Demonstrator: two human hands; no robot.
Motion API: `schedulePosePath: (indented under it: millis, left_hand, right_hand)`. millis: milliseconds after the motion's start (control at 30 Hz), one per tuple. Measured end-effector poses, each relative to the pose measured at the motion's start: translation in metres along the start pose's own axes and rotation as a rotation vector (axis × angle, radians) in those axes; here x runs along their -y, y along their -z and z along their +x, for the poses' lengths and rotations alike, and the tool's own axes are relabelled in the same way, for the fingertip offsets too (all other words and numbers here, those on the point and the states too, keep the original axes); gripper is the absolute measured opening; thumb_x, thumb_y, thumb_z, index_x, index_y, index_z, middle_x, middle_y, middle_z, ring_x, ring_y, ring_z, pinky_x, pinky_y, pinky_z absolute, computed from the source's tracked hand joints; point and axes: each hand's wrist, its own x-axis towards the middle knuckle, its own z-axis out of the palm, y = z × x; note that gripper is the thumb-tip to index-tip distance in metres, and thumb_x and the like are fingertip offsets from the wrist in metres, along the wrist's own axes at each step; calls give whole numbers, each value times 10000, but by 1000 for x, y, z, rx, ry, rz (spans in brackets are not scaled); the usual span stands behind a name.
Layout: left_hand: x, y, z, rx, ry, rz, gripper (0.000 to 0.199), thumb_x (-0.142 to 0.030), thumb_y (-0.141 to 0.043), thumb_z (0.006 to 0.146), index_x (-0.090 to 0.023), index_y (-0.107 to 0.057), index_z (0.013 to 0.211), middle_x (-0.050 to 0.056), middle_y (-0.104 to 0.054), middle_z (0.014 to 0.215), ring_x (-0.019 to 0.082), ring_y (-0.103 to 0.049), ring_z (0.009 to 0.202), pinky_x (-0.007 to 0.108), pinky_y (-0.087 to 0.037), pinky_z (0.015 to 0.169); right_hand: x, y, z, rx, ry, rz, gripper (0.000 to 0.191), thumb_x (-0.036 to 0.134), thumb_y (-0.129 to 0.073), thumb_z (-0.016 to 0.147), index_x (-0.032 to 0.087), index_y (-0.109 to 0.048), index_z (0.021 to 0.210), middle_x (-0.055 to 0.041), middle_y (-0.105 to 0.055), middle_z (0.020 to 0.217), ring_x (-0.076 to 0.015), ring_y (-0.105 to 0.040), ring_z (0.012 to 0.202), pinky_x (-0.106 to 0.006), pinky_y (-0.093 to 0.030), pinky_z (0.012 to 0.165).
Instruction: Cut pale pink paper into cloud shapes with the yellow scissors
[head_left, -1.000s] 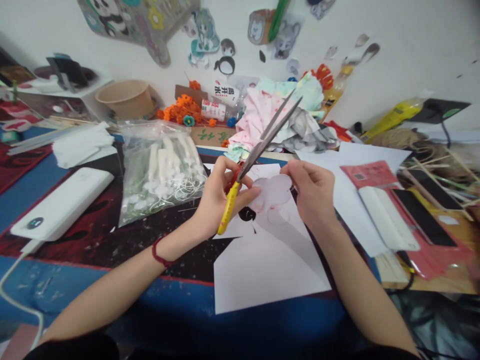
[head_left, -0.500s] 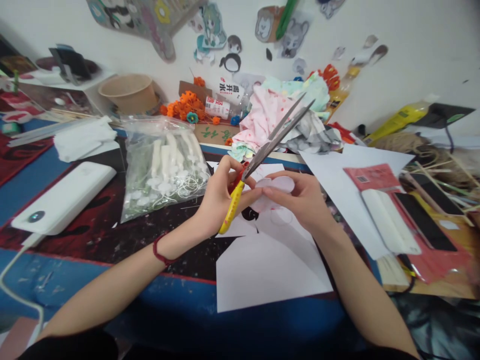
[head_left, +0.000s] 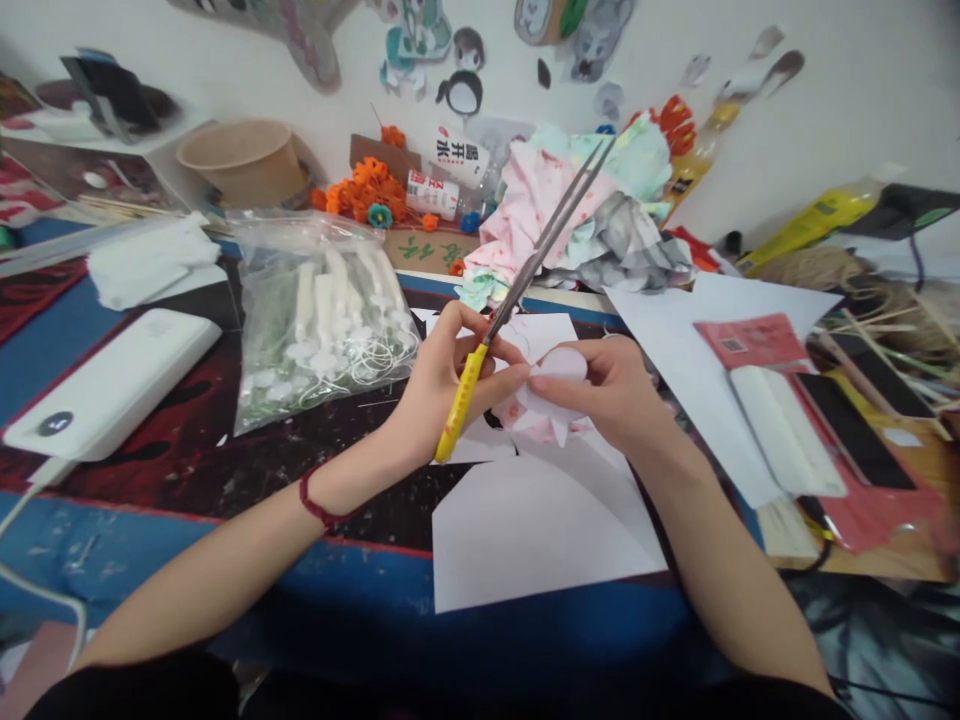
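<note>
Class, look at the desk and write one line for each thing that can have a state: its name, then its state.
Left hand: holding scissors, pinching cutout
Right hand: pinching cutout
Scissors: blades slightly apart
Paper cutout: held up
Power bank: cable plugged in
Clear bag: filled; seal unclear
Tan tub: upright, open-topped
Cloths: crumpled
Phones: screens dark

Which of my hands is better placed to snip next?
Probably your left hand: the yellow-handled metal scissors, though pointing away, rest in its fingers, while your right hand pinches the white rounded paper cutout.
</note>
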Motion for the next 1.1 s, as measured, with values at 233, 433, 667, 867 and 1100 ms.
schedulePosePath:
  millis: [233,433,667,867,1100]
  left_hand:
    - [2,3,3,-75,28,-2,259,-223,-717,831,-201,-470,905,-49,-587,731,58,-517,591,218,-382,536]
    - [4,3,3,-39,30,-1,304,-208,-740,797,-204,-446,877,-49,-596,747,54,-509,601,210,-403,548]
    - [0,-2,1,-59,14,-35,391,-159,-740,754,-230,-381,891,-59,-596,757,78,-565,594,238,-493,530]
    - [-4,-3,0,-104,-31,-44,423,-236,-773,744,-232,-397,937,-53,-603,757,93,-559,557,282,-516,526]
    - [-4,0,-3,-94,-180,129,351,-258,-740,818,-245,-417,954,-8,-633,882,136,-620,780,284,-452,620]
  right_hand:
    - [1,0,-2,-20,-56,-57,108,245,-814,728,149,-765,736,-30,-742,639,-103,-594,451,-195,-395,367]
    - [1,1,-2,8,-46,-55,150,298,-809,734,157,-757,732,-25,-741,634,-112,-585,430,-207,-387,340]
    - [-2,-7,-1,-60,10,-75,165,323,-803,747,176,-748,695,-2,-716,615,-108,-608,506,-220,-479,451]
    - [-14,-21,-1,-237,101,12,129,291,-827,729,198,-749,685,21,-700,626,-100,-600,547,-227,-488,499]
    - [-9,-26,-2,-356,176,-66,201,338,-811,745,208,-724,619,16,-655,575,-107,-552,502,-259,-444,446]
